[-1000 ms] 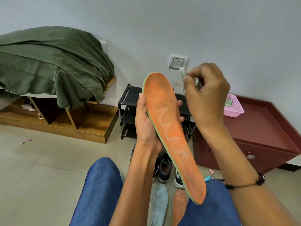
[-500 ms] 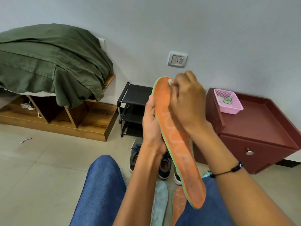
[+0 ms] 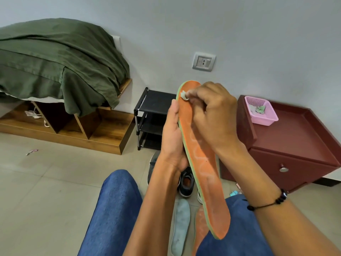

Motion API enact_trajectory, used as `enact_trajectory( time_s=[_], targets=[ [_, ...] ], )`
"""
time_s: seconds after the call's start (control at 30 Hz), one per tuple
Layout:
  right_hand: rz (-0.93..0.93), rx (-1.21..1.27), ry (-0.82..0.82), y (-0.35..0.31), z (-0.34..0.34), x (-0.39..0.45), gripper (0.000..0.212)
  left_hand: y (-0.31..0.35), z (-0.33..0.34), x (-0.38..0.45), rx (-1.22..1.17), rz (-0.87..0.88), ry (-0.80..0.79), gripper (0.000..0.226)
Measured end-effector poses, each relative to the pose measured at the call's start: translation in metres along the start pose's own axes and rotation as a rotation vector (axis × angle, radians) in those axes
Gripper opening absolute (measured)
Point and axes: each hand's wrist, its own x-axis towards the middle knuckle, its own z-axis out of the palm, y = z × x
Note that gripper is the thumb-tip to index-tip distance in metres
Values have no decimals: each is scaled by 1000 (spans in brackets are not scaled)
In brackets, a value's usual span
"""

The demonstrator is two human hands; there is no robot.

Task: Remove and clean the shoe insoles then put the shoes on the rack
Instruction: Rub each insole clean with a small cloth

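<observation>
R fingers (image 3: pixel 191 95) back on insole (image 3: pixel 201 159), wipe (image 3: pixel 184 95) lower

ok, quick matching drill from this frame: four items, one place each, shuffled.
Items:
1 orange insole
2 pink basket
3 blue-grey insole
4 green blanket

Places:
A on the dark red cabinet
B on the floor between the knees
C draped over the wooden unit
D held in the left hand

Pairs: 1-D, 2-A, 3-B, 4-C
</observation>
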Motion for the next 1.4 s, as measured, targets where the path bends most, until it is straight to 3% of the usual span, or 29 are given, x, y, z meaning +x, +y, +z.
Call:
enact_trajectory(
  time_s=[0.2, 0.27, 0.33, 0.43, 0.57, 0.7, 0.9, 1.0, 1.07, 1.2, 1.33, 1.4],
  targets=[
    [164, 287, -122, -22, -18, -45, 15, 3, 1, -2, 18, -134, 25, 81],
    [279, 453, -211, -17, -30, -42, 22, 5, 5, -1, 3, -107, 34, 80],
    [363, 507, -169, -6, -39, -24, 28, 5, 13, 0, 23, -49, 58, 70],
    [212, 251, 9, 6, -39, 8, 12, 0, 17, 3, 52, -34, 26, 72],
    [46, 19, 29, 9, -14, 9, 8, -2, 13, 3, 37, -14, 19, 57],
    [125, 230, -38, -16, -10, -31, 14, 5, 2, 0, -25, -52, 12, 68],
    [328, 541, -405, -12, -38, -42, 19, 8, -4, 2, -10, -116, 18, 75],
    [361, 420, -212, 4, -44, -12, 18, 6, -1, 5, -4, -72, 51, 69],
    [209, 204, -98, 13, -37, 6, 12, 7, 1, 3, 12, -80, 18, 67],
    [41, -11, -154, 9, -9, -2, 12, 3, -2, 4, -29, -15, 54, 54],
    [70, 141, -196, -19, -7, -46, 26, 4, -11, 3, 4, -85, 27, 77],
    [93, 233, -285, -21, -14, -61, 29, 3, -19, 4, 17, -114, 43, 78]
  ],
)
